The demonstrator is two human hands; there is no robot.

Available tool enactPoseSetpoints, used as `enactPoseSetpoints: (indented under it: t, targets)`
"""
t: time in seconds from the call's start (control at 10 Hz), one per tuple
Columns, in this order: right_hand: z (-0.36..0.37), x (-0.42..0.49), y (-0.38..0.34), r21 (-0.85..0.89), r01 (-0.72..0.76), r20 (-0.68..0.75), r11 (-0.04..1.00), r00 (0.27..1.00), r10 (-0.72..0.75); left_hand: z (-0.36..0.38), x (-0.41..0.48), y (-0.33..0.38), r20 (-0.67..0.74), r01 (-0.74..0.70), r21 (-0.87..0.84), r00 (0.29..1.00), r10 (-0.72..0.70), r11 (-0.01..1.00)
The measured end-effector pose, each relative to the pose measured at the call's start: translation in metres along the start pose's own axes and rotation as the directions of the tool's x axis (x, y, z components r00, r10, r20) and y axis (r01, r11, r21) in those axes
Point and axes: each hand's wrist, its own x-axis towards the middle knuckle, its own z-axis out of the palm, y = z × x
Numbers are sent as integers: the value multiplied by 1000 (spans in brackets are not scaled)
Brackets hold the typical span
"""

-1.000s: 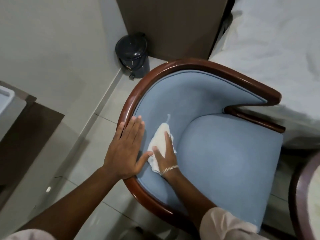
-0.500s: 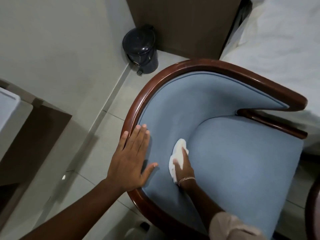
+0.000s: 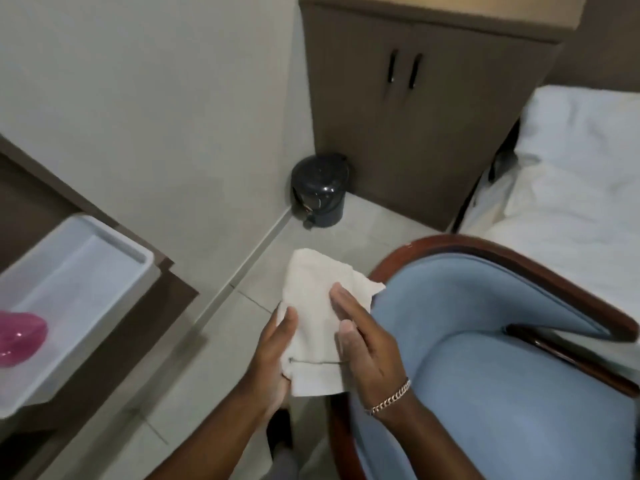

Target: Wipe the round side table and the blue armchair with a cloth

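- Noted at centre frame: white cloth point(image 3: 317, 327), held up off the furniture, just left of the blue armchair point(image 3: 485, 358) and in front of the pale floor tiles point(image 3: 214, 368).
- Left hand point(image 3: 273, 355), lower centre: cupped under the cloth's left edge, thumb lying along the fabric, fingers hidden behind it; grasping the cloth.
- Right hand point(image 3: 367, 344), just right of the cloth: fingers extended and pressed flat on the fabric's front, pinching it against the other hand; chain bracelet point(image 3: 389, 398) at the wrist.
- Dark thread or seam line seen running across the cloth's lower part, between the two hands.
- Armchair filling the lower right: blue upholstery, curved dark wood rim point(image 3: 491, 252); neither hand resting on it.
- Round side table: not identified in this view.
- Small dark pedal bin point(image 3: 318, 190), upper centre, standing on the floor in the corner between the pale wall and a brown two-door cabinet point(image 3: 415, 109).
- White tray point(image 3: 79, 296), left edge, resting on a brown surface; pink translucent object point(image 3: 19, 337) lying in it, kind not determinable.
- White bedding point(image 3: 581, 181), upper right, behind the armchair.
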Motion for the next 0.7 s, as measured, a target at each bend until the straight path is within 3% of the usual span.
enactPoseSetpoints:
  t: [0.1, 0.2, 0.3, 0.4, 0.5, 0.6, 0.7]
  targets:
    - [58, 52, -35, -101, 131, 59, 986, 990, -125, -63, 11, 63, -44, 8, -192, 999, -17, 981]
    - [136, 106, -59, 9, -168, 173, 986, 971, 164, -127, 11, 111, -160, -131, -289, 983, 87, 948]
    - [216, 143, -66, 312, -521, 469, 794, 812, 348, -186, 10, 138, -290, -269, -325, 941, 175, 907]
    - [291, 168, -58, 99, -392, 385, 915, 863, 328, -243, 15, 149, -544, -340, -204, 819, 183, 918]
    - [354, 188, -53, -215, -139, 355, 967, 911, 209, -278, 27, 147, -788, -285, -9, 592, 169, 958]
    - [398, 200, -45, -426, 43, 463, 904, 868, 177, -294, 43, 145, -857, -96, 224, 455, 243, 970]
    - [406, 197, -38, -472, 119, 433, 873, 895, 112, -298, 46, 136, -812, 93, 424, 479, 333, 901]
